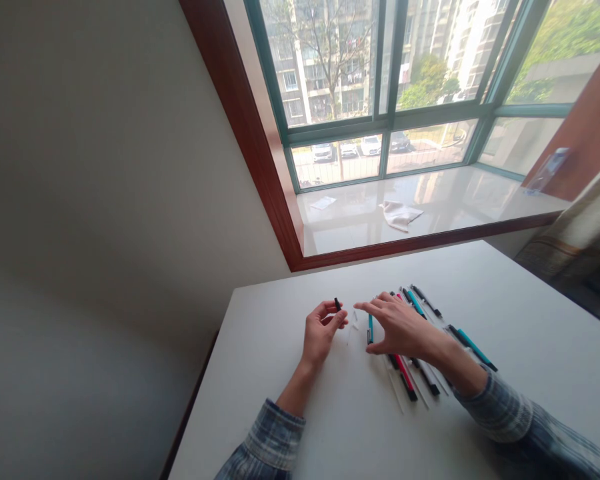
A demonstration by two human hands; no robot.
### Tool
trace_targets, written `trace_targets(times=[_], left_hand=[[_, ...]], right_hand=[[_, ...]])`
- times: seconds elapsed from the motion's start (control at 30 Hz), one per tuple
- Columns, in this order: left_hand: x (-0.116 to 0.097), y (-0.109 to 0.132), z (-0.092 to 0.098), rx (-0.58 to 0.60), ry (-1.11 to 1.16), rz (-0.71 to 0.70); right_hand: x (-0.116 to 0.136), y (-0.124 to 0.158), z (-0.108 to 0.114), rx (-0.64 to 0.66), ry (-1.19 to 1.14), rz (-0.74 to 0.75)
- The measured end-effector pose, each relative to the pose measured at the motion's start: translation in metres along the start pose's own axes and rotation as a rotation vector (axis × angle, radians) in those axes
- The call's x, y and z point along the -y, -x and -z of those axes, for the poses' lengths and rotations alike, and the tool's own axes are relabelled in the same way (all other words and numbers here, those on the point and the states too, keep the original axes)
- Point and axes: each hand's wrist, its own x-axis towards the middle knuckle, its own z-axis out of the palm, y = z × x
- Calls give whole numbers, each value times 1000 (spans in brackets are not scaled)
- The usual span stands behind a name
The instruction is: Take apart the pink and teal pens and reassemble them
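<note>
My left hand (322,332) is closed around a small black pen part (337,304), which sticks up between thumb and fingers. My right hand (397,325) is spread above the table, thumb and index finger apart, beside a short teal pen barrel (371,329). Small clear pieces (355,321) lie between the two hands. Under and around my right hand are several pens and thin refills, among them a red and black pen (406,380). Farther right lies a teal and black pen (475,347). My right hand and forearm hide part of the pens.
The white table (345,413) meets the wall below a window sill with a dark red wooden edge (360,253). On the sill are a crumpled cloth (401,215), a paper piece (323,203) and a clear bottle (547,171). A curtain (575,227) hangs at the right.
</note>
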Motion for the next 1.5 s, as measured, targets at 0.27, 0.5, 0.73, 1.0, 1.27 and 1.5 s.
trace_targets(times=[0.27, 0.5, 0.73, 1.0, 1.27, 1.5], left_hand=[[-7, 6, 0, 114, 139, 77], [-12, 8, -1, 173, 216, 116], [-3, 3, 3, 95, 188, 46], [-8, 1, 4, -52, 100, -78], [-13, 3, 2, -81, 104, -73], [-8, 1, 3, -93, 79, -90]], right_hand=[[28, -3, 5, -213, -140, 201], [26, -2, 0, -218, -117, 250], [15, -3, -2, -289, -117, 171], [2, -6, -22, -110, -56, 52], [3, -9, -26, -38, -49, 35], [7, -7, -20, -35, -46, 59]])
